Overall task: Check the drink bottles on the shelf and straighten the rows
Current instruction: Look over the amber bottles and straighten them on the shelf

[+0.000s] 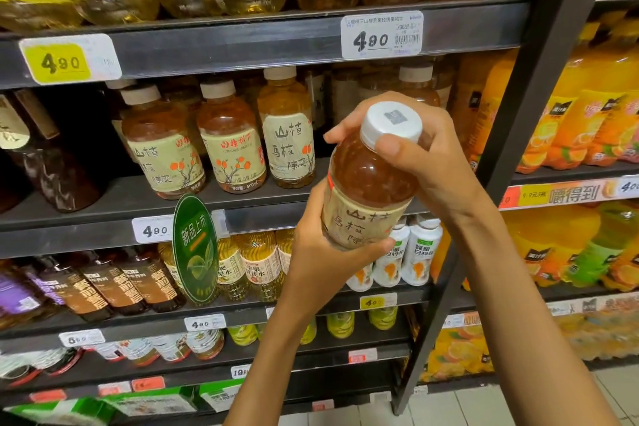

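Two hands are gripping one amber bottle [370, 183] off the shelf [242, 207], near its right end: left hand [321, 252] wrapping the label, right hand [425, 152] pinching the cap. I'm judging it full, heavy, slick.

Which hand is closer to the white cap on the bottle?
The right hand: its fingers curl around the white cap. The left hand grips lower down, on the label of the bottle.
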A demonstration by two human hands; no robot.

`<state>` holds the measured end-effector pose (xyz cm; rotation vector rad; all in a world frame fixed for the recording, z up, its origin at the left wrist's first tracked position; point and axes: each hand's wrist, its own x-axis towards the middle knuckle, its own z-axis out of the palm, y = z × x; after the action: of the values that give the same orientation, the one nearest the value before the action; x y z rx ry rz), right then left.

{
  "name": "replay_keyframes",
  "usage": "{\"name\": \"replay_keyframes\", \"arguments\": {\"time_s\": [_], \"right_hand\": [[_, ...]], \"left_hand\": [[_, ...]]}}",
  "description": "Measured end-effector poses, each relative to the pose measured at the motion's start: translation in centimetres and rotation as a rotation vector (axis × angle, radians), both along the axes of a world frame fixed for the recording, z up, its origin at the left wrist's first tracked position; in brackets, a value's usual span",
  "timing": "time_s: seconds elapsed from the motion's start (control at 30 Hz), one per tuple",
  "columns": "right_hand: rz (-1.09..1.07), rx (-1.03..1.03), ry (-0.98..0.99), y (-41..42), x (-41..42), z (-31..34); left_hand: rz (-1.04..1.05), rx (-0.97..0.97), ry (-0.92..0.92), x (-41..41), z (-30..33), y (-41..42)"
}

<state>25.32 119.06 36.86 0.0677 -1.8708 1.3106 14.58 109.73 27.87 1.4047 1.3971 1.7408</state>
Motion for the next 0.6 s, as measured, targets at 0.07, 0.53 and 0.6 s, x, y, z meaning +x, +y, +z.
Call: {"name": "replay_keyframes", "arguments": {"time_s": [0.07,0.53,0.6], "right_hand": [[-0.077,-0.049,0.014,-0.2,-0.3,0.0],[0.134,-0.617,-0.097,2.0,-1.9,-0.3],[0.18,-0.68,-0.08,2.2,-2.1,-0.4]], "left_hand": [[-0.021,-0.008,-0.029,0.6,0.0,-0.2],[-0.111,-0.102,-0.385,1.8,1.0,-0.7],[-0.131,-0.15,-0.372,1.8,1.3,-0.7]]}}
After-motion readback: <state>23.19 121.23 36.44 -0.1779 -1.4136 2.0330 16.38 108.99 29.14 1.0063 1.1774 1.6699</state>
